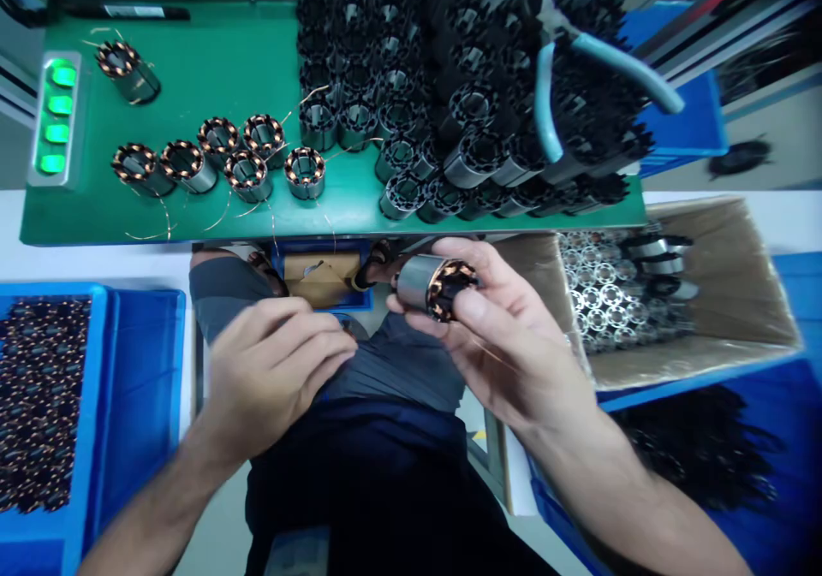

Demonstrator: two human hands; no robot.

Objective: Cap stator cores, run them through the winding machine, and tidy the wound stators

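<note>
My right hand (507, 336) is closed around a small wound stator (435, 286), a metal cylinder with copper coils and a black insert, held just below the green work mat (211, 71). A thin copper wire seems to trail from it toward my left hand (276, 362), whose fingers are pinched together over my lap; what they hold is too fine to make out. Several finished wound stators (247, 174) lie in a loose row on the mat.
A heap of black plastic bobbins (449, 88) fills the mat's right half, with teal-handled cutters (558, 71) on top. A cardboard box of metal cores (610, 289) stands at right. A blue bin of wound parts (38, 396) is left. Green lamps (56, 118) glow far left.
</note>
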